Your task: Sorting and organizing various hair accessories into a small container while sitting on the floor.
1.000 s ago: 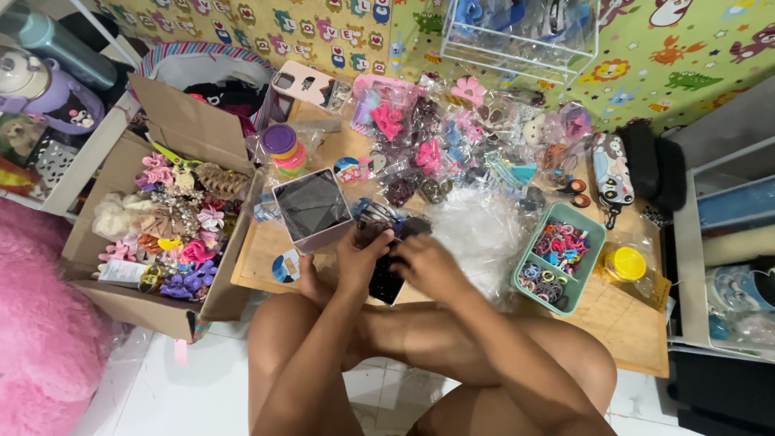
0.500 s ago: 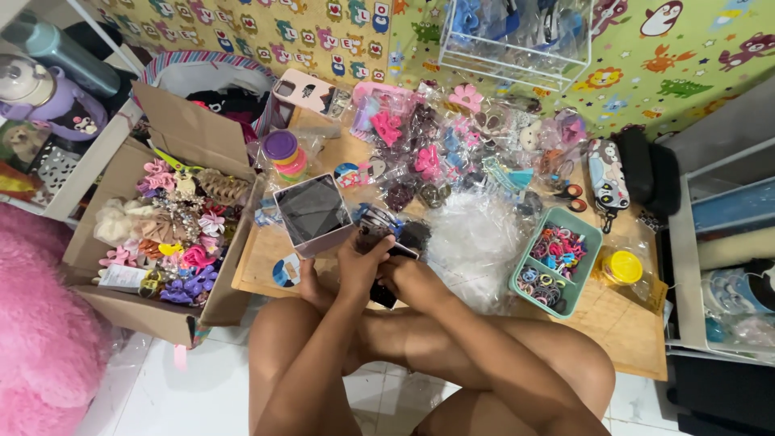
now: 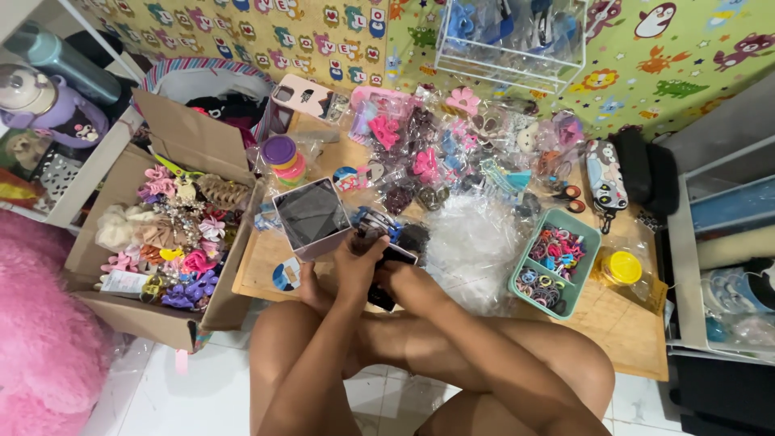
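My left hand and my right hand meet over the front edge of a low wooden table. Together they grip a small dark packet whose lower end shows under my right hand. My left fingers pinch its top, near a blue-and-silver bit. What is inside the packet is hidden. A small grey box with a dark open top stands just left of my hands. My bare knees are below.
An open cardboard box of hair bows and scrunchies stands at the left. Clear packets of hair clips cover the table's back. A crumpled clear plastic bag, a green tray of hair ties and a yellow-lidded jar lie to the right.
My hands have stayed at the table's edge on the dark packet, and my left fingers have crept up to its top. The view has shifted slightly.
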